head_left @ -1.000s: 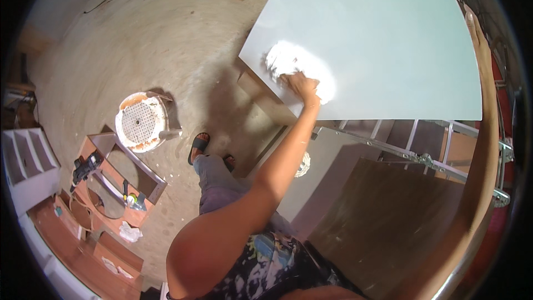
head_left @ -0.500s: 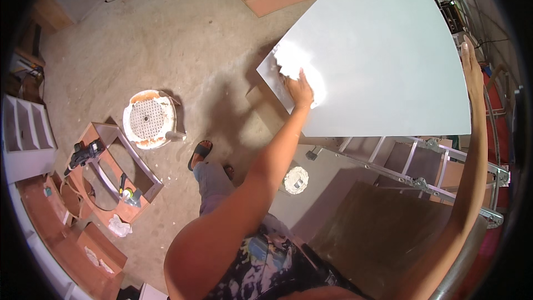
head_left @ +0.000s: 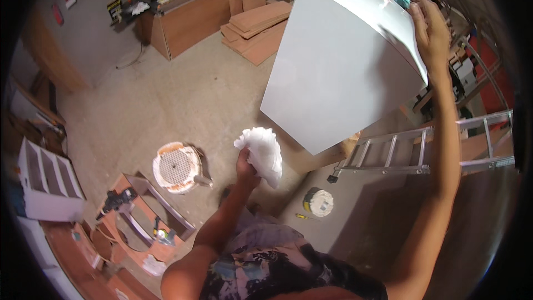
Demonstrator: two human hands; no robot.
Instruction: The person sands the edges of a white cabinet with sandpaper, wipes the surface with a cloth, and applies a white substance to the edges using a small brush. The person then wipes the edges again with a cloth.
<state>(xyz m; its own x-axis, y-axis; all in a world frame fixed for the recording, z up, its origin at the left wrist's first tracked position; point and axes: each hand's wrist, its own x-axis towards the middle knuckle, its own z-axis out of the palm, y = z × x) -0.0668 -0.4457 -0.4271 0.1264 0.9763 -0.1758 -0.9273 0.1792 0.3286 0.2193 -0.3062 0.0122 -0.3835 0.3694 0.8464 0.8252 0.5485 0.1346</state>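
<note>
My left hand (head_left: 246, 169) is closed on a crumpled white wad of cloth or paper (head_left: 261, 153), held low at the middle, clear of the large white panel (head_left: 327, 72). My right hand (head_left: 430, 33) grips the panel's upper right edge with curled fingers, beside a small teal thing (head_left: 402, 2) that I cannot make out. The panel has a curved edge and a glossy face with a shadow across its right part. A round white tub or roll (head_left: 321, 203) and a yellow-handled tool (head_left: 303, 216) lie below it.
An aluminium ladder (head_left: 383, 169) lies at right. At left are a round perforated stool (head_left: 176, 168), a plywood frame (head_left: 141, 216) with power tool (head_left: 116, 200) and white shelving (head_left: 53, 183). Behind are stacked plywood sheets (head_left: 252, 44) and a wooden bench (head_left: 189, 30).
My left hand has lifted the wad off the panel and moved down and left. My right hand has risen along the edge, and the panel now appears angled differently, showing its curved edge.
</note>
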